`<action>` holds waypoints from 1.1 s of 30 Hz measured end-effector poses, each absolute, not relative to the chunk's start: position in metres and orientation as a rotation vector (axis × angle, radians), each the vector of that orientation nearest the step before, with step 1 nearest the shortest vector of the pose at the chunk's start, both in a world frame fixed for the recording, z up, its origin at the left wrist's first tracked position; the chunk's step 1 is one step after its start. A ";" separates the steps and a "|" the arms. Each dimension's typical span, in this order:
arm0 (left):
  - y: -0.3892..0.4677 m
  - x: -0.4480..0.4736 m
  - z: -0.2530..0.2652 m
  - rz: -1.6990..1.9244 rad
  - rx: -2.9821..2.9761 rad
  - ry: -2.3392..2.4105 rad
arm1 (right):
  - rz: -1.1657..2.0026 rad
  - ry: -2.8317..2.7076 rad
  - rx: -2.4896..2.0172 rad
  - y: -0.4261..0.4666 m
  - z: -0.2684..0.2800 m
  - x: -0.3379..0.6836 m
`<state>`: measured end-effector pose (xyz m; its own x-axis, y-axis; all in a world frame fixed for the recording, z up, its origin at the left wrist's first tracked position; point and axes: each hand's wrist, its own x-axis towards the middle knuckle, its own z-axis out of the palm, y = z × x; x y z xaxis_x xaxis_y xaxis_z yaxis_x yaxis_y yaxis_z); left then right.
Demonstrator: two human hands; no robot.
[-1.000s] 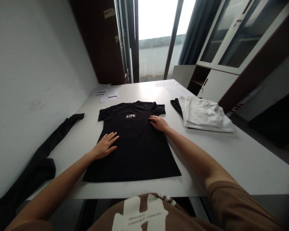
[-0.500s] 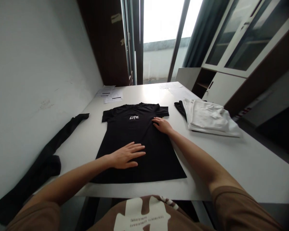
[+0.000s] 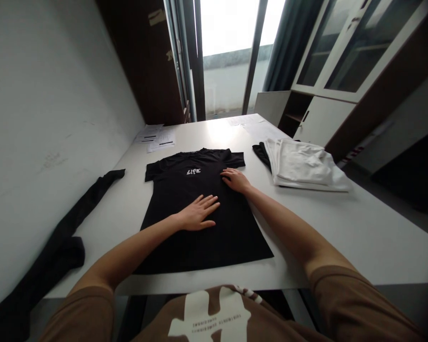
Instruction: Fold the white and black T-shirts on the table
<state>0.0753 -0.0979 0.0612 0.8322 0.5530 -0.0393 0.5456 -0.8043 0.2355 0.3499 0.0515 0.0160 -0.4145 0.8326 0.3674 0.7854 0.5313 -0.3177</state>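
Observation:
A black T-shirt (image 3: 185, 237) with white "LIFE" lettering lies spread flat on the white table (image 3: 342, 228), collar away from me. My left hand (image 3: 199, 213) rests palm down on the middle of the shirt, fingers apart and pointing right. Flat on the shirt's upper right part, just below the right sleeve, lies my right hand (image 3: 236, 180). Neither hand grips the cloth.
A pile of folded white garments (image 3: 303, 166) over a black one sits at the right. A long black garment (image 3: 57, 237) lies along the left wall. Papers (image 3: 157, 137) lie at the far end. A glass-door cabinet (image 3: 328, 71) stands beyond the table's right side.
My left hand slid from the shirt's left edge rightward across to its middle, then a little farther up. My right hand stayed near the right sleeve.

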 end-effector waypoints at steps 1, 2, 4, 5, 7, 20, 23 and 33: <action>-0.114 0.086 0.066 0.042 2.782 0.743 | 0.135 -2.258 -1.327 0.052 0.017 0.350; -0.129 0.096 0.071 0.037 2.782 0.651 | 0.145 -2.223 -1.346 0.052 0.019 0.351; -0.155 0.112 0.082 0.031 2.774 0.505 | 0.174 -2.164 -1.399 0.052 0.023 0.353; -0.166 0.119 0.088 0.024 2.769 0.442 | 0.187 -2.144 -1.429 0.051 0.024 0.354; -0.180 0.129 0.096 0.007 2.766 0.318 | 0.190 -2.125 -1.492 0.050 0.027 0.356; -0.023 0.116 0.063 0.232 2.633 1.322 | 0.025 -2.068 -1.744 0.045 0.033 0.365; -0.021 0.111 0.055 0.118 2.635 1.299 | 0.048 -2.057 -1.739 0.046 0.032 0.366; -0.159 0.164 0.084 0.071 2.776 0.343 | 0.094 -2.011 -1.741 0.054 0.026 0.370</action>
